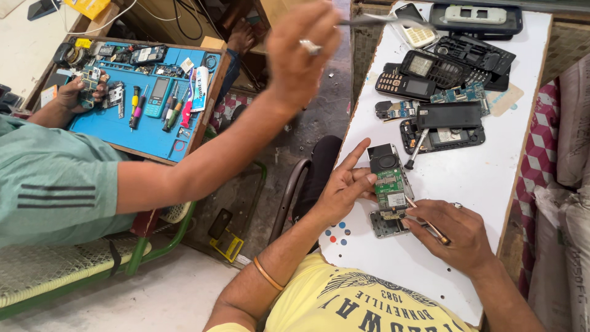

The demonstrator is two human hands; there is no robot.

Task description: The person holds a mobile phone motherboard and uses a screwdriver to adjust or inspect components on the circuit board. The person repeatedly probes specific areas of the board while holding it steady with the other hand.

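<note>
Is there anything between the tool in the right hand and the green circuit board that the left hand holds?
Nothing visible does. The right hand holds a thin tool whose tip already reaches the lower edge of the green circuit board. The left hand grips the board from its left side, clear of the tool.

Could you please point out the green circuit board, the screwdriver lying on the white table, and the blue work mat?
Circuit board (391, 187), head view, on the middle of its green face.
Screwdriver (415, 149), head view, on its pale shaft.
Blue work mat (123, 132), head view, on a bare patch.
</note>
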